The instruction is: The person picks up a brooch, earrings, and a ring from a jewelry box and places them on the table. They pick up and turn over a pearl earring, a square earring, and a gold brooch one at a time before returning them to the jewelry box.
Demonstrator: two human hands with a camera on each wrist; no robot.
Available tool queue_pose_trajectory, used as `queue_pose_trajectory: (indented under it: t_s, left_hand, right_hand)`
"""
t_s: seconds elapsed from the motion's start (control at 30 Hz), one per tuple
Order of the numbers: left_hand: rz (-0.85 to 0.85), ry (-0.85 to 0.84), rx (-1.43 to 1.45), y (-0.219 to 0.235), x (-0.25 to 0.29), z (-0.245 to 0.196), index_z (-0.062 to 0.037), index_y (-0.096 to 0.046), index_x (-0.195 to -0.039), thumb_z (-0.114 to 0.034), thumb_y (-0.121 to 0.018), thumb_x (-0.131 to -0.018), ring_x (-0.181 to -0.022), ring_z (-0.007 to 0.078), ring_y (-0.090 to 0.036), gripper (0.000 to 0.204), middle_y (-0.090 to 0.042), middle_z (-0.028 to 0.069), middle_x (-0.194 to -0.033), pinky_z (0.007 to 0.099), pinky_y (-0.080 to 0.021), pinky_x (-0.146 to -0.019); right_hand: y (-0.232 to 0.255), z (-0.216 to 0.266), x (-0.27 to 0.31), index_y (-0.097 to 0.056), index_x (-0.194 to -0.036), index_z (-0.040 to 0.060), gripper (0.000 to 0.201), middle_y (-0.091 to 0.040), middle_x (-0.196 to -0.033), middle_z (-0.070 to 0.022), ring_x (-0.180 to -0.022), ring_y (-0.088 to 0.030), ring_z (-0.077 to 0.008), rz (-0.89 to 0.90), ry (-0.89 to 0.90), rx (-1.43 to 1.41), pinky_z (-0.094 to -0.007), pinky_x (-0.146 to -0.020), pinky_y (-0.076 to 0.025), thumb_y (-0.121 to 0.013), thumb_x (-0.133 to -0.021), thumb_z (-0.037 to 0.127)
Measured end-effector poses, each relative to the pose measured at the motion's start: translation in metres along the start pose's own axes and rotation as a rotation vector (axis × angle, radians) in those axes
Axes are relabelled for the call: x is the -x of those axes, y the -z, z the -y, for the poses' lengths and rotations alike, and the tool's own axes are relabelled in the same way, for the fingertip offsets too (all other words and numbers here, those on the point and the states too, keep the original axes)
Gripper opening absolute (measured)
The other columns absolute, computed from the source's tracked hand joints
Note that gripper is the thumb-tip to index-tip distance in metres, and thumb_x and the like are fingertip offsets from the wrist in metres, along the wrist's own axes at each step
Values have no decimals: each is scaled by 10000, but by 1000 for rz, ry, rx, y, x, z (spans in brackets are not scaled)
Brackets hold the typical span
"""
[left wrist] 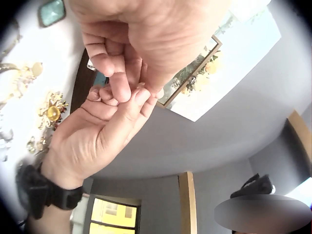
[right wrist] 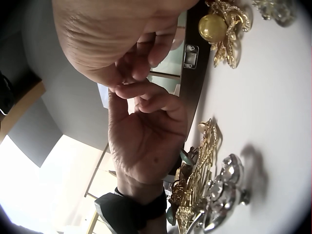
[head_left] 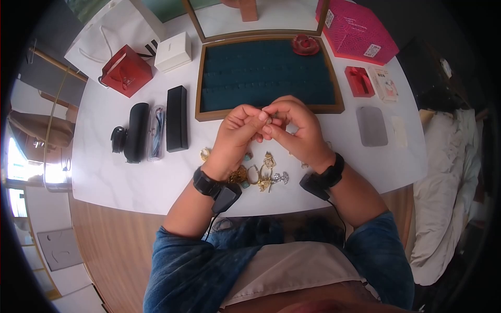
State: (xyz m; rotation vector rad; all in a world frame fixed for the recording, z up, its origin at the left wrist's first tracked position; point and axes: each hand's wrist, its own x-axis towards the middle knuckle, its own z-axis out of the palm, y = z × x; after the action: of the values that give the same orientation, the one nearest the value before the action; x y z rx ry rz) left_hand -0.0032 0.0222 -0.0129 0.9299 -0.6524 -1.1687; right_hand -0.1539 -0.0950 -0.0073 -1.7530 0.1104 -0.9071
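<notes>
Fingertips together, my left hand (head_left: pixel 241 130) and right hand (head_left: pixel 298 124) pinch a small item (head_left: pixel 269 120) between them, just in front of the wooden jewelry case (head_left: pixel 339 104). Fingers hide most of that item, so I cannot tell its kind. Both wrist views show thumbs and index fingers meeting, other fingers curled. Under the hands lies a loose pile of jewelry: a gold brooch with a yellow bead (right wrist: pixel 213 28), a silver piece with clear stones (right wrist: pixel 224 183), a teal stone (left wrist: pixel 51 12) and several gold pieces (head_left: pixel 265 177).
The case's dark teal lining (head_left: pixel 261 73) carries a red rose-like ornament (head_left: pixel 305 45); its lid stands raised. On the left are a black oblong box (head_left: pixel 177 117), glasses cases (head_left: pixel 136 130), a red bag (head_left: pixel 127 73) and a white box (head_left: pixel 174 51). A pink box (head_left: pixel 360 31) and grey pouch (head_left: pixel 371 126) lie right.
</notes>
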Motion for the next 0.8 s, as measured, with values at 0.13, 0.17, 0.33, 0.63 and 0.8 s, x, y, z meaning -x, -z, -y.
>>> queue_pose_trajectory:
  t_s: [0.13, 0.17, 0.33, 0.63, 0.8]
  left_hand:
    - [-12, 7, -13, 1, 0, 1, -80, -682, -1052, -240, -685, -1059, -804, 65, -690, 160, -784, 43, -966, 205, -511, -723]
    - [-11, 10, -18, 2, 0, 1, -80, -684, -1053, -242, -683, -1060, -803, 65, -689, 162, -783, 45, -970, 205, -513, -725]
    - [6, 22, 2, 2, 0, 0, -82, -696, -1073, -245, -673, -1066, -824, 68, -686, 165, -773, 40, -975, 205, -517, -731]
    - [66, 70, 65, 3, -2, -2, -71, -701, -1137, -236, -663, -1072, -849, 75, -691, 182, -754, 25, -1028, 206, -523, -745]
    - [86, 70, 83, 4, -2, -1, -64, -689, -1153, -230, -666, -1070, -849, 80, -700, 187, -754, 30, -1032, 204, -525, -744]
  right_hand:
    - [0, -1, 0, -686, -1149, 19, 256, -638, -1091, -46, -898, -631, -91, -1, -7, 16, -235, -762, -533, -733, -907, -47]
    - [0, -2, 0, -685, -1151, 18, 253, -637, -1093, -46, -900, -632, -91, -1, -12, 7, -235, -764, -534, -731, -911, -45]
    - [-1, -1, 1, -679, -1165, 14, 238, -631, -1108, -47, -911, -635, -91, -8, -45, -43, -234, -775, -538, -721, -935, -29]
    - [0, 0, 1, -682, -1175, 11, 220, -631, -1115, -50, -939, -639, -96, -11, -44, -31, -239, -793, -542, -725, -960, 8]
    - [0, -2, 1, -684, -1175, 8, 215, -633, -1115, -52, -951, -641, -100, -12, -36, -62, -240, -797, -545, -724, -964, 15]
